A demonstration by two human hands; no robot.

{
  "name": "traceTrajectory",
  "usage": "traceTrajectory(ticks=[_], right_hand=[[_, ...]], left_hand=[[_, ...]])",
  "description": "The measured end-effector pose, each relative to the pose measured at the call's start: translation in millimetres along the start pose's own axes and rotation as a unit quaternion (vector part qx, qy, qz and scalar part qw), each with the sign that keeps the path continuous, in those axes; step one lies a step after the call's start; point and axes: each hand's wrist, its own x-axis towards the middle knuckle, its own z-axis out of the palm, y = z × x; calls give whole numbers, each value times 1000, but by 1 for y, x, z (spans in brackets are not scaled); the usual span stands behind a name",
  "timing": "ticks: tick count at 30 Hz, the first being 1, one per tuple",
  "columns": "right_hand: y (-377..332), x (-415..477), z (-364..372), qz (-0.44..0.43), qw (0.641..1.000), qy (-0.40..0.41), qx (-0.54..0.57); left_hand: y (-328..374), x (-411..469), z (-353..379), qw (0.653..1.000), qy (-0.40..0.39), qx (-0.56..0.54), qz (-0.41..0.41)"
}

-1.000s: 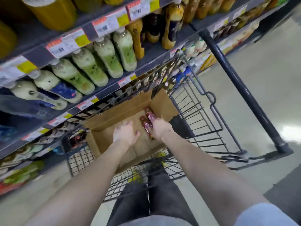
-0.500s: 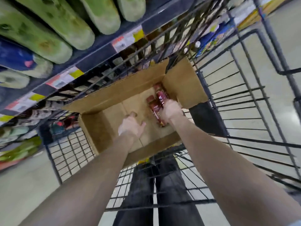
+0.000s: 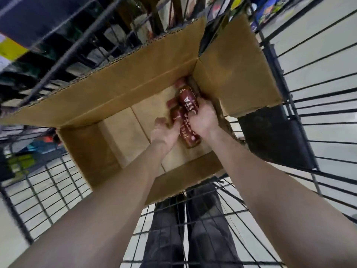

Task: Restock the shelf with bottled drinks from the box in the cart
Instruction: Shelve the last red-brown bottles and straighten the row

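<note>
An open cardboard box (image 3: 119, 93) sits in a black wire cart (image 3: 316, 105). Two dark red bottles with white lettering lie at its bottom right. My right hand (image 3: 202, 120) grips the upper bottle (image 3: 188, 97) around its body. My left hand (image 3: 164, 132) curls around the lower bottle (image 3: 190, 138), whose cap end pokes out past my fingers. Both arms reach down into the box.
The shelf edge with a yellow price tag (image 3: 11, 49) runs across the top left, blurred, right behind the cart. The rest of the box floor (image 3: 123, 136) holds nothing. My legs in dark trousers (image 3: 193, 229) show through the cart's grid.
The camera has dropped closer over the box. My left hand moved right from the bare box floor onto a bottle, and my right hand closed around the other one.
</note>
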Motion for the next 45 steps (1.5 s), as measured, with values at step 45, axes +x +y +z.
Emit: traceTrajectory(ticks=[45], right_hand=[[-230, -351, -123, -222, 964, 94, 112]], left_hand=[[-47, -294, -274, 916, 180, -167, 318]])
